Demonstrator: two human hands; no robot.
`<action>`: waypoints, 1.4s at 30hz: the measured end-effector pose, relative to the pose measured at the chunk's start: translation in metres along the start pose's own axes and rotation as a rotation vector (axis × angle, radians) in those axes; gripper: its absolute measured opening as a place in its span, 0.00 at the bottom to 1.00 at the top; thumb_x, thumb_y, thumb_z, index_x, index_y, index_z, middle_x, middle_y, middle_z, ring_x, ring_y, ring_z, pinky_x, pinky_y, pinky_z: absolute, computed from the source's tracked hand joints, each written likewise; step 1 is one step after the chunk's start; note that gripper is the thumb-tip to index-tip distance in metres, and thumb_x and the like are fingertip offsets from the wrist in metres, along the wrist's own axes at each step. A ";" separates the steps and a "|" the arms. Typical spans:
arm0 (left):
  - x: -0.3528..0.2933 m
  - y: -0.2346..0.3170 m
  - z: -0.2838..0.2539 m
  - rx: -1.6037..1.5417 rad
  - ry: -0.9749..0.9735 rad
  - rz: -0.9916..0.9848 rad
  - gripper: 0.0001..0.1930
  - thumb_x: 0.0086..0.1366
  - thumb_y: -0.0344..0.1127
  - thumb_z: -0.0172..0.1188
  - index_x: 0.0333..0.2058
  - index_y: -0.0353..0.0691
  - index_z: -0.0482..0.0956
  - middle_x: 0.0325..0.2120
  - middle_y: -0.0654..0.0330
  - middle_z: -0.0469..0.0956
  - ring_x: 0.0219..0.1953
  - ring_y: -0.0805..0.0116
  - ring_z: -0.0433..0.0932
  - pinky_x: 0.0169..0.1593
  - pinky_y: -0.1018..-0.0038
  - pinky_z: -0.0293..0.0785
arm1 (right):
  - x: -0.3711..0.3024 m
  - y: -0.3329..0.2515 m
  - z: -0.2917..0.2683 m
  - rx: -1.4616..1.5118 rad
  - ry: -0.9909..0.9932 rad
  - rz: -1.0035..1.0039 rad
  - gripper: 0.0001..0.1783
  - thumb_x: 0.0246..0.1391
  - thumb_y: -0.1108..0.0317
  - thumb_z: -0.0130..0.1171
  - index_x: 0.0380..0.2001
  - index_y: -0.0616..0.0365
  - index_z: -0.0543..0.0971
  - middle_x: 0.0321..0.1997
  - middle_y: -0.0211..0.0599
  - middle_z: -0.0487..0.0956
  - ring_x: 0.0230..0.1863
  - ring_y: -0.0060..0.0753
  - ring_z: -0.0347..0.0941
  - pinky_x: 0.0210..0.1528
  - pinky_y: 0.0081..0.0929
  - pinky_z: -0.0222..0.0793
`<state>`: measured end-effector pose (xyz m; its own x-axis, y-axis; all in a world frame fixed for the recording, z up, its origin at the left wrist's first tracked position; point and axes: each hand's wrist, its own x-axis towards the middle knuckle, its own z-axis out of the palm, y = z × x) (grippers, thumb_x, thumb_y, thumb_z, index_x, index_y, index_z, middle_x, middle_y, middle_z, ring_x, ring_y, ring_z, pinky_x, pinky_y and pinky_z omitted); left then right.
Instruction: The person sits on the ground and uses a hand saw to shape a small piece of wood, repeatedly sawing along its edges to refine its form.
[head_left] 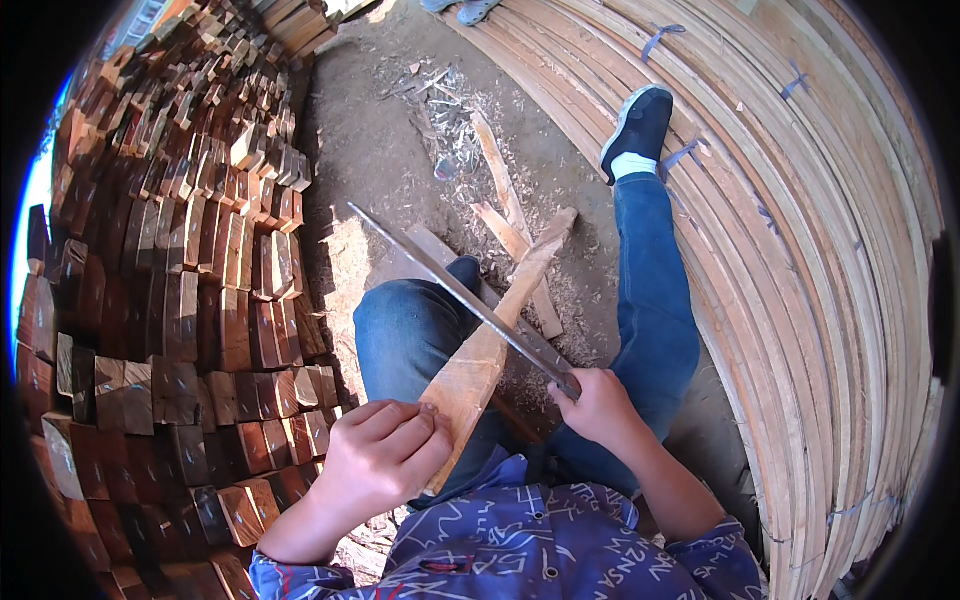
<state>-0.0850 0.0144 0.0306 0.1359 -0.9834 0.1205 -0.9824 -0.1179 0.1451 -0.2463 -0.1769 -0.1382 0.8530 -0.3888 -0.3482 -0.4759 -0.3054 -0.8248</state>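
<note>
A carved piece of wood point(470, 370), broad near me and narrowing toward its far end, slants up between my legs. My left hand point(392, 452) is closed round the left edge of its near part. In my right hand point(597, 408) is the near end of a long, narrow metal blade point(450, 283), its handle hidden by my fingers. The blade crosses over the wood, its tip pointing to the far left. It is seen nearly edge-on, so I cannot tell whether it is a machete or a saw, nor whether it touches the wood.
Stacked wooden blocks point(185, 300) rise along the left. Long bundled strips of wood point(790, 270) curve along the right, tied with blue bands. Loose wood pieces point(497, 170) and shavings lie on the ground ahead. My right foot point(640, 125) rests against the strips.
</note>
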 end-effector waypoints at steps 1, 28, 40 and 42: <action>-0.001 -0.001 0.002 0.012 -0.003 0.044 0.08 0.46 0.27 0.65 0.28 0.38 0.79 0.25 0.63 0.78 0.29 0.69 0.81 0.33 0.76 0.79 | 0.004 0.010 -0.003 -0.002 -0.006 0.098 0.15 0.55 0.63 0.64 0.28 0.68 0.79 0.19 0.54 0.75 0.21 0.54 0.74 0.27 0.41 0.68; -0.018 -0.012 0.008 0.046 0.006 0.105 0.06 0.49 0.25 0.66 0.27 0.39 0.78 0.25 0.63 0.79 0.30 0.70 0.81 0.33 0.76 0.80 | -0.006 -0.033 0.024 0.056 -0.165 -0.034 0.12 0.50 0.64 0.64 0.25 0.63 0.79 0.21 0.50 0.78 0.28 0.57 0.78 0.33 0.46 0.74; -0.023 -0.021 0.009 0.053 0.024 0.127 0.07 0.48 0.25 0.67 0.25 0.41 0.77 0.24 0.66 0.78 0.30 0.72 0.81 0.33 0.77 0.81 | 0.020 0.000 0.027 -0.147 -0.020 0.090 0.10 0.50 0.64 0.61 0.28 0.62 0.80 0.26 0.55 0.80 0.33 0.61 0.78 0.38 0.51 0.74; -0.027 -0.019 0.008 0.050 0.003 0.134 0.07 0.48 0.25 0.67 0.25 0.41 0.77 0.23 0.66 0.77 0.30 0.73 0.81 0.33 0.77 0.81 | 0.036 0.041 0.013 -0.090 -0.072 0.297 0.11 0.55 0.65 0.60 0.32 0.65 0.81 0.27 0.55 0.80 0.34 0.57 0.80 0.38 0.46 0.74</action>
<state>-0.0713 0.0417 0.0166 0.0036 -0.9904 0.1383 -0.9969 0.0074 0.0787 -0.2321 -0.1922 -0.1906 0.6856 -0.4106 -0.6011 -0.7204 -0.2645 -0.6411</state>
